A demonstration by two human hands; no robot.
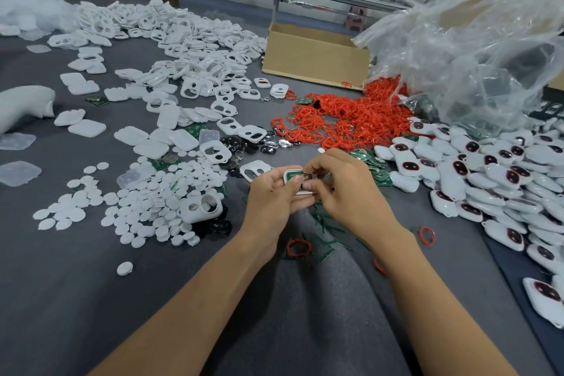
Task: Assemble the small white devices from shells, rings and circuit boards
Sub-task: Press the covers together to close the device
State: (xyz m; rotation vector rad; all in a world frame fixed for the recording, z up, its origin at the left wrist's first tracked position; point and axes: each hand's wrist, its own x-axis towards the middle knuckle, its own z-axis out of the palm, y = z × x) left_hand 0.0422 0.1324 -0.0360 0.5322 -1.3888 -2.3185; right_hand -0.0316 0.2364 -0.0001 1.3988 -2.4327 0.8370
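Forearms (195, 299) are cut off below; a small white plastic shell (292, 169) holding a green circuit board (294, 175) is gripped by left hand (271, 198), pinched by right hand (348, 189), mostly hidden, above grey table (91, 299).

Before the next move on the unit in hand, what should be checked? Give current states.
1. Shell secured: left hand grips the white shell: ok.
2. Board present: green circuit board shows inside the shell: ok.
3. Board fully seated: right hand pinches the shell's other end and covers the board: cannot tell.
4. Ring fitted on this shell: none visible, but fingers hide much of it: cannot tell.
5. Spare ring at hand: loose red ring lies between the forearms: ok.
6. Drop spot: finished devices pile lies to the right: ok.
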